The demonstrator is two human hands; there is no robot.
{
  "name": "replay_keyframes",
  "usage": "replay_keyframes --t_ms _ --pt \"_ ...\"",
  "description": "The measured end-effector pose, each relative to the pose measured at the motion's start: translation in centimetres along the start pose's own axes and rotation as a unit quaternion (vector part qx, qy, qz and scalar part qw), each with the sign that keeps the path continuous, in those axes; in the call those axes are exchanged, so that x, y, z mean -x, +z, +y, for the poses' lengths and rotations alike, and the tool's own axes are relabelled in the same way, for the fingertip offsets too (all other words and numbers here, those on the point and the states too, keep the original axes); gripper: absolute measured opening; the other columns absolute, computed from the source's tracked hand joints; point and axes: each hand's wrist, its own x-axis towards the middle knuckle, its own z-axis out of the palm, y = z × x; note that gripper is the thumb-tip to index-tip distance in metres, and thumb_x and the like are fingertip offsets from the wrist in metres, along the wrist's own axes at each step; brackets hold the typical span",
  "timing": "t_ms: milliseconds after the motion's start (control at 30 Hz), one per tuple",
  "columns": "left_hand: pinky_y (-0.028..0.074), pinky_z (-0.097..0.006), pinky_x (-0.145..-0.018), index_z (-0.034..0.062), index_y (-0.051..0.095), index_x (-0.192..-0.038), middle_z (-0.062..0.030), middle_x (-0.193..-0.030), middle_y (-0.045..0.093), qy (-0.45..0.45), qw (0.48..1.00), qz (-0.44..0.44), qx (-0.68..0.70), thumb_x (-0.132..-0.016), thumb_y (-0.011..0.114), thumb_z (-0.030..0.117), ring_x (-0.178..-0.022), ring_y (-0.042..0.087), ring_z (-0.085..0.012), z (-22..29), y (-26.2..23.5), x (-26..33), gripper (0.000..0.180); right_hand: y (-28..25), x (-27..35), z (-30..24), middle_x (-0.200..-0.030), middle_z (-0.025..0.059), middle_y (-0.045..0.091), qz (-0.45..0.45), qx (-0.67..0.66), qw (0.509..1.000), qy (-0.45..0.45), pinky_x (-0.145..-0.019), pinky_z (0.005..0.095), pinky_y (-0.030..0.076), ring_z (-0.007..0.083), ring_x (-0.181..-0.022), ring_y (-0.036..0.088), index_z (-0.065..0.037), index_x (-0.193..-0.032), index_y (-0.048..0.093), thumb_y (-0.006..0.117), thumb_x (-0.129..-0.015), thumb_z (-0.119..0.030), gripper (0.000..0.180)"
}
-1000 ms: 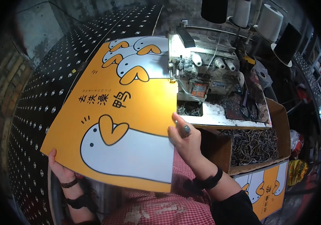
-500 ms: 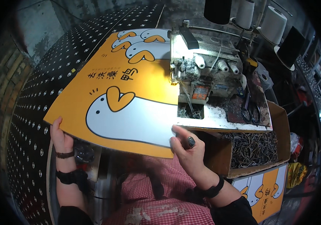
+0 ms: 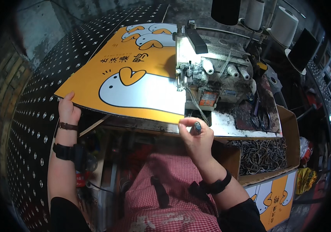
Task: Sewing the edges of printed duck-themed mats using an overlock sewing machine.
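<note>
A yellow mat (image 3: 86, 86) printed with white ducks lies across the table, its right edge at the needle area of a grimy overlock sewing machine (image 3: 219, 58). My left hand (image 3: 70, 110) grips the mat's near left corner, thumb on top and fingers beneath. At the near right corner, my right hand (image 3: 198, 143) pinches the mat's edge between thumb and forefinger. A small dark object with a rounded end (image 3: 197, 128) shows at the fingers of that hand; its kind I cannot make out. The machine's lamp lights the mat brightly beside the needle.
Dark-handled scissors (image 3: 264, 118) lie on the machine bed. Below, a cardboard box (image 3: 246, 178) holds tangled trimmings (image 3: 260, 156), with another duck mat (image 3: 275, 203) beneath it. Thread cones (image 3: 283, 25) stand behind the machine. A black studded surface (image 3: 30, 131) runs along the left.
The mat has slid away from me along the machine, its near edge now farther up. Both hands have moved forward with it, keeping hold of the corners.
</note>
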Motion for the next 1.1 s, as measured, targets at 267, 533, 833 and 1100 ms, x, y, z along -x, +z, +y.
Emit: replay_keyframes --t_ms 267,533,833,1100 --pt "0.045 -0.036 -0.086 -0.0087 0.048 -0.106 -0.0173 -0.107 0.054 -0.014 1.0 0.019 -0.003 -0.082 0.042 -0.005 -0.097 0.055 -0.0283 -2.7 3.1 -5.8 0.024 1.4 -4.4 1.7 -0.075 0.0137 0.062 0.057 0.107 0.992 -0.036 -0.061 0.0304 0.048 0.0235 -0.067 0.062 -0.003 -0.085 0.063 0.06 -0.072 -0.009 0.014" --pt "0.045 -0.035 -0.083 -0.009 0.048 -0.104 -0.0166 -0.106 0.055 0.039 0.997 -0.011 -0.07 -0.079 0.045 -0.009 -0.096 0.056 -0.0272 -2.0 6.2 -7.1 0.026 2.1 -3.6 1.4 -0.083 0.0159 0.063 0.051 0.107 0.992 -0.041 -0.067 0.0319 0.049 0.0276 -0.074 0.063 -0.004 -0.1 0.062 0.059 -0.073 -0.01 0.028" --pt "0.035 -0.034 -0.093 -0.0046 0.037 -0.117 -0.0134 -0.117 0.044 0.279 0.932 -0.093 -0.212 -0.084 0.045 -0.002 -0.109 0.044 -0.0199 0.9 7.2 16.1 0.034 4.1 -2.0 -7.4 -0.09 0.0071 0.055 -0.082 0.169 0.882 -0.432 -0.058 0.0295 0.044 0.0195 -0.073 0.056 -0.005 -0.107 0.055 0.059 -0.066 -0.013 0.042" --pt "0.037 -0.042 -0.093 0.0004 0.038 -0.124 -0.0182 -0.123 0.043 -0.022 0.989 -0.028 0.146 -0.087 0.033 0.039 -0.113 0.044 -0.0288 6.8 -4.7 17.6 0.054 -0.7 0.0 -7.9 -0.069 0.0052 0.058 -0.257 0.021 0.896 -0.361 -0.048 0.027 0.044 0.0191 -0.057 0.058 -0.006 -0.087 0.065 0.063 -0.055 -0.008 0.032"
